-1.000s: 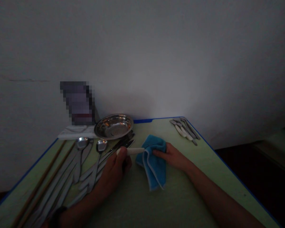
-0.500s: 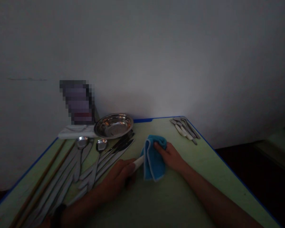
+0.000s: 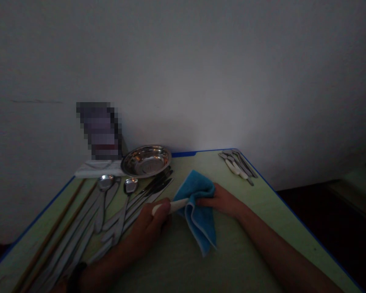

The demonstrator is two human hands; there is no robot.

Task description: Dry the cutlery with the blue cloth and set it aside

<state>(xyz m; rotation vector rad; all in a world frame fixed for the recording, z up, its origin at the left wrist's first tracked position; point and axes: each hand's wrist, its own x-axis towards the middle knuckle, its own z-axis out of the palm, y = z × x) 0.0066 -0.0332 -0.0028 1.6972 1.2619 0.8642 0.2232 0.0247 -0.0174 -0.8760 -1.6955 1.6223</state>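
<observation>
My left hand [image 3: 154, 221] is closed round a white handle [image 3: 177, 206] of a utensil. The far end of that utensil is hidden inside a blue cloth [image 3: 198, 185], so its kind does not show. My right hand [image 3: 222, 200] pinches the cloth around it, with the cloth's pale-edged corners hanging below. Left of my left hand lie several knives [image 3: 157, 188] and a square-bowled spoon [image 3: 130, 186], along with a round ladle [image 3: 106, 182].
Behind the knives stands a shiny metal bowl [image 3: 148, 162] near the wall. Several utensils with white or metal handles [image 3: 236, 167] lie at the back right corner. Long chopsticks [image 3: 59, 221] run along the left side. A blurred-out upright panel [image 3: 100, 131] leans at the back left.
The cloth has opened out and shifted, with its corners hanging lower. My left hand has moved slightly left and up, and more of the white handle shows.
</observation>
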